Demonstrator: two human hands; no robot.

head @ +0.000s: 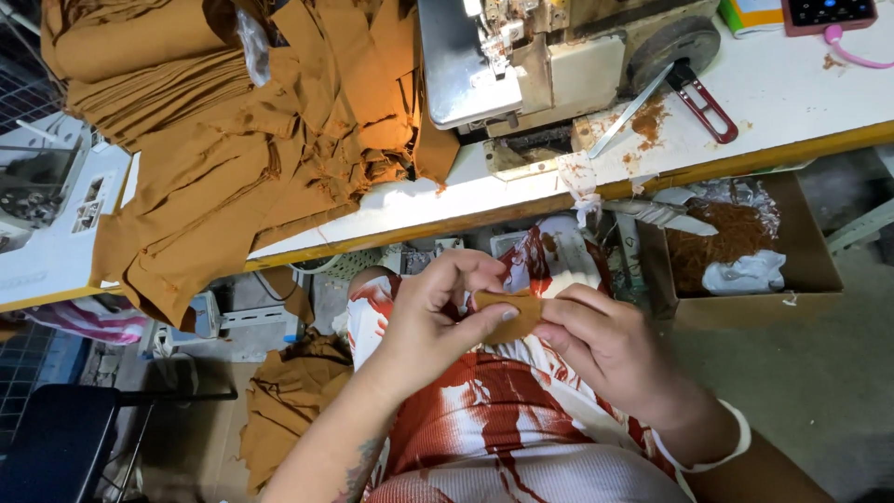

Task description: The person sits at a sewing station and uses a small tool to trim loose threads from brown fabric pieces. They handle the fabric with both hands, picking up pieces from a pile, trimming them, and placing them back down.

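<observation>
Above my lap, my left hand [433,321] and my right hand [605,346] pinch a small brown fabric piece [518,313] between their fingertips, one hand at each end. The piece is narrow and mostly covered by my fingers. Under my hands lies my red-and-white patterned clothing [494,424]. In front of me on the white table [521,186] stands a sewing machine [540,65], and a big heap of the same brown fabric [242,130] hangs over the table's left part.
Red-handled scissors [698,98] lie right of the machine, amid brown lint. A cardboard box [745,247] with brown scraps and white bits sits under the table at right. More brown cloth [293,401] lies on the floor at left. A phone [829,14] rests at the table's far corner.
</observation>
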